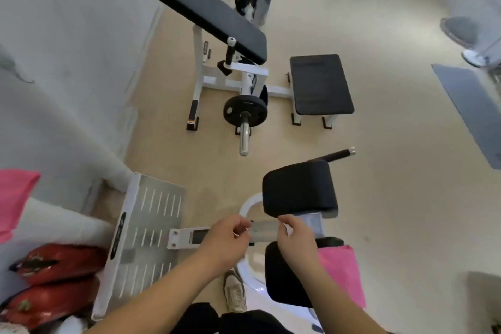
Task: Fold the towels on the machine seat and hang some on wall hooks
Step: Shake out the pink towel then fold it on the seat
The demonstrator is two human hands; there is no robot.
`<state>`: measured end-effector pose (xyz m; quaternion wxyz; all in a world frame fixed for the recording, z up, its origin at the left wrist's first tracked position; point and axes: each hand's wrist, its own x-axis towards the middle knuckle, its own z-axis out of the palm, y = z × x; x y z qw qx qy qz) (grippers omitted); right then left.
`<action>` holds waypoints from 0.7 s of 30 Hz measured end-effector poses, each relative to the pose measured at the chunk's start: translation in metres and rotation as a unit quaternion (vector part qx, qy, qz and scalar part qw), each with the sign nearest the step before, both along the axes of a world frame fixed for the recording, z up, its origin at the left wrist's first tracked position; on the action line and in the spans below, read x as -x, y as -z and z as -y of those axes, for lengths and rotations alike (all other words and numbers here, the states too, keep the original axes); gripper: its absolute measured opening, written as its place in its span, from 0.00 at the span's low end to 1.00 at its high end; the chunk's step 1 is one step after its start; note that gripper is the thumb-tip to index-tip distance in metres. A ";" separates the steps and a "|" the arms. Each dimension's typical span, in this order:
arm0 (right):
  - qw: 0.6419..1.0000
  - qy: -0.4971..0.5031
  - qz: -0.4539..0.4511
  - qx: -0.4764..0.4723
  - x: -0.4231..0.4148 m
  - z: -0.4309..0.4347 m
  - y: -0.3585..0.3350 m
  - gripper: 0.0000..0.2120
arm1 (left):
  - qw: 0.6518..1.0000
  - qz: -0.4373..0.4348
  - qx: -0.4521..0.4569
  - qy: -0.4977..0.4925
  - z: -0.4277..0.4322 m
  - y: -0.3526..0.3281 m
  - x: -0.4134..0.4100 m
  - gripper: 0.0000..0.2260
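A pink towel (342,274) lies on the black machine seat (284,279) at the lower right, partly behind my right forearm. A second pink towel (13,198) hangs against the white wall at the left edge. My left hand (226,238) and my right hand (296,237) are held close together above the machine's grey bar (264,230), fingers curled and facing each other. Nothing shows in my left hand. A small white bit shows at my right thumb; what it is cannot be made out. Neither hand touches a towel.
A black pad (299,188) rises just beyond my hands. A slotted metal footplate (146,228) stands to the left, with red bags (54,279) beside it. A white-framed bench machine (211,12) with a weight plate (245,111) stands farther off on the beige floor.
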<state>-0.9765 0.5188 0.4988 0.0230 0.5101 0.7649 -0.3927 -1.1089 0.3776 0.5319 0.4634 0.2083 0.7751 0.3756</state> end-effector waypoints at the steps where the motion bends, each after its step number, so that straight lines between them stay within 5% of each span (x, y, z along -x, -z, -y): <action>1: 1.000 0.021 0.008 -0.017 -0.021 -0.011 0.002 0.14 | 1.000 -0.001 0.003 0.009 -0.015 0.004 -0.015 0.10; 5: 0.990 0.072 0.089 -0.085 -0.101 -0.053 0.016 0.19 | 0.998 0.019 0.017 0.065 -0.059 0.016 -0.073 0.11; 8: 0.987 0.089 0.130 -0.040 -0.141 -0.072 0.041 0.15 | 0.995 0.015 0.025 0.097 -0.074 0.019 -0.098 0.09; 15: 0.973 0.180 0.118 0.078 -0.179 -0.100 0.079 0.20 | 0.992 -0.027 0.072 0.101 -0.080 0.035 -0.110 0.11; 21: 0.983 0.155 0.039 0.093 -0.161 -0.106 0.045 0.07 | 0.991 -0.005 0.083 0.109 -0.089 0.042 -0.125 0.09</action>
